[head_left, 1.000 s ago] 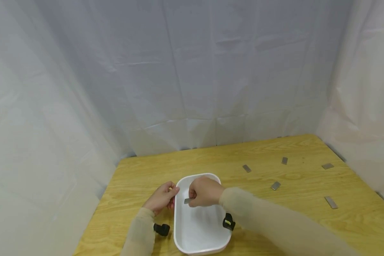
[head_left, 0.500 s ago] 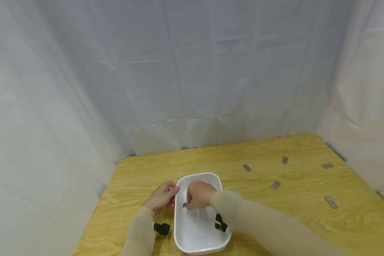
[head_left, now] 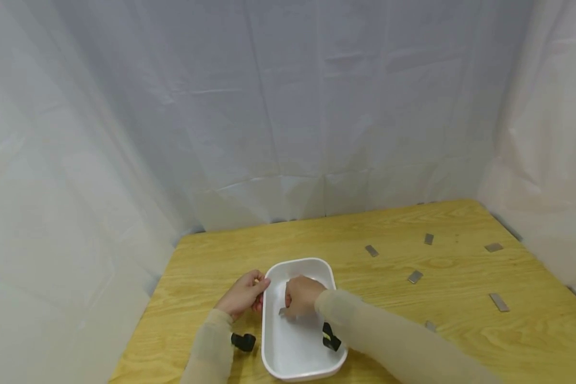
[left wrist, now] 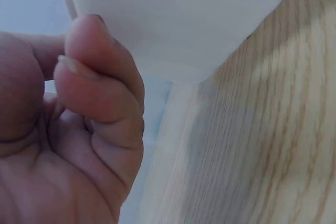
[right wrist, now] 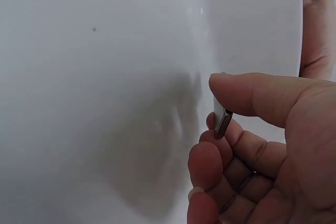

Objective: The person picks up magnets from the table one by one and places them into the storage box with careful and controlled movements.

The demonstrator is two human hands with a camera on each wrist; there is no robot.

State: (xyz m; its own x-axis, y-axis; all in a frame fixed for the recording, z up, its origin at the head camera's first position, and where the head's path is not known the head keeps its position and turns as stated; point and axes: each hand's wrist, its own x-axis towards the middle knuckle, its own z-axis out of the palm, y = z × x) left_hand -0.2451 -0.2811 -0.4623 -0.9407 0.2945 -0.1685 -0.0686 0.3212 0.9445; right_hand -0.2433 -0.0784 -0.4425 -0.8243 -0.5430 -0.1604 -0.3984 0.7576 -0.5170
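A white rectangular tray (head_left: 297, 346) with rounded corners and raised walls lies on the wooden table. At its left wall, my left hand (head_left: 242, 295) grips the rim, thumb on top and curled fingers against the outside, as the left wrist view also shows. Inside the tray, my right hand (head_left: 303, 296) pinches a small flat metal plate (right wrist: 223, 121) between thumb and fingertips. The right wrist view has the plate standing on edge, close over the tray floor (right wrist: 105, 77), with the hand's shadow beside it. Part of the plate is hidden by the thumb.
Several similar grey metal plates lie scattered to the right, among them a near one (head_left: 498, 302) and a middle one (head_left: 415, 277). Another plate (head_left: 430, 326) shows partly behind the right sleeve. White sheeting (head_left: 288, 106) hangs behind and beside the wooden table (head_left: 211, 256).
My right hand has gone lower and slightly nearer inside the tray with the metal plate. The right forearm has shifted, uncovering part of another plate. My left hand stays at the rim.
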